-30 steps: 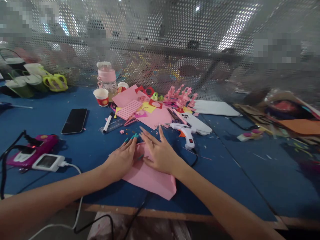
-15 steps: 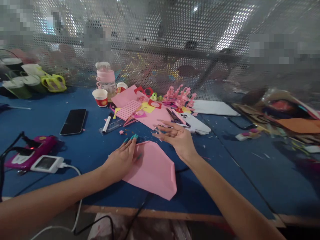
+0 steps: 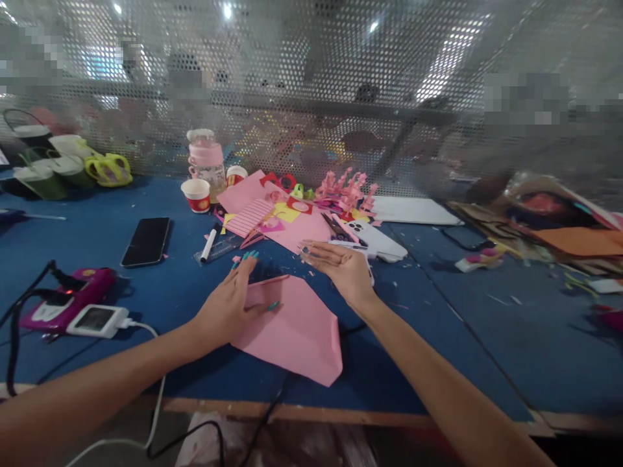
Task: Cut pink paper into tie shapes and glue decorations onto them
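Note:
A sheet of pink paper (image 3: 292,331) with folded edges lies on the blue table close to its front. My left hand (image 3: 226,298) is at the paper's left side, thumb stretched over the sheet and the other teal-nailed fingers reaching past its far left edge. That hand is open. Beyond the paper's far right edge, my right hand (image 3: 348,269) is open too, its fingers extended towards the left and nothing visible in them. Small paper scraps lie near its fingertips. A white phone (image 3: 382,240) and scissors (image 3: 335,227) are just behind it.
At the back are a craft pile with a striped pink card (image 3: 250,217), pink paper flowers (image 3: 345,191), a paper cup (image 3: 197,196) and a pink-capped bottle (image 3: 207,159). On the left lie a black phone (image 3: 146,242), a marker (image 3: 209,243), a purple power strip (image 3: 73,295) and cables.
My left hand has shifted slightly left, its fingers spreading and its thumb moving apart from them. My right hand stays near the same spot, its fingers now straighter and closer together.

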A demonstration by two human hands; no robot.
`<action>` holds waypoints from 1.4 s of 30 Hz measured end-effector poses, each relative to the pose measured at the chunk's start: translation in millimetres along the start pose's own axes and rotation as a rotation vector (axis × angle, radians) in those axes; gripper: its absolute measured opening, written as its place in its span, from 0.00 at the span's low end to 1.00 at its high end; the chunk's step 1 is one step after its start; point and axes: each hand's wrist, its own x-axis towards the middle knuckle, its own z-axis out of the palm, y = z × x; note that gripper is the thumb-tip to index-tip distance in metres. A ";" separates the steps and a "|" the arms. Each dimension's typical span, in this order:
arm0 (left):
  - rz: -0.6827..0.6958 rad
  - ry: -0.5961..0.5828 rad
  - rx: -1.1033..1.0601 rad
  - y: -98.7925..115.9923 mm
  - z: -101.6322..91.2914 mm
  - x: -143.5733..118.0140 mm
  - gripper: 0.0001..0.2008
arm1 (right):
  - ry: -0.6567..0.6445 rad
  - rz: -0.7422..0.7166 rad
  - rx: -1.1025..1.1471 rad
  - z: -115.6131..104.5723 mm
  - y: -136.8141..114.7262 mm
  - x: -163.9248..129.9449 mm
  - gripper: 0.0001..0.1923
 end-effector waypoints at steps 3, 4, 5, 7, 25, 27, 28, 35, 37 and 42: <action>-0.095 -0.043 -0.055 -1.6 -3.9 3.1 0.43 | 0.003 0.028 -0.058 -0.2 0.2 -2.0 0.28; -0.119 -0.046 -0.062 -1.8 -5.3 4.1 0.44 | 0.008 0.025 -0.096 -0.2 -0.3 -3.3 0.28; -0.137 -0.040 -0.061 -1.8 -6.4 5.0 0.45 | 0.015 0.016 -0.146 -0.1 -0.9 -4.7 0.27; -0.162 -0.014 -0.056 -2.0 -8.2 6.7 0.44 | 0.046 -0.028 -0.272 0.3 -1.9 -7.0 0.24; -0.190 0.080 -0.479 -13.5 -24.0 19.9 0.08 | -0.217 -0.420 -0.723 11.5 3.7 -5.9 0.17; -0.185 0.074 -0.489 -13.3 -22.9 18.8 0.07 | -0.244 -0.476 -0.723 12.5 2.2 -7.2 0.16; -0.188 0.070 -0.502 -13.4 -22.1 18.4 0.08 | -0.257 -0.500 -0.726 12.4 2.0 -7.3 0.15; -0.221 0.035 -0.559 -12.5 -18.0 17.7 0.08 | -0.268 -0.544 -0.698 8.4 4.6 -4.3 0.14; -0.220 0.039 -0.553 -11.5 -18.6 18.1 0.08 | -0.260 -0.529 -0.688 7.7 4.8 -3.8 0.14; -0.213 0.060 -0.555 -10.7 -19.4 18.2 0.08 | -0.246 -0.504 -0.672 6.9 4.3 -4.3 0.13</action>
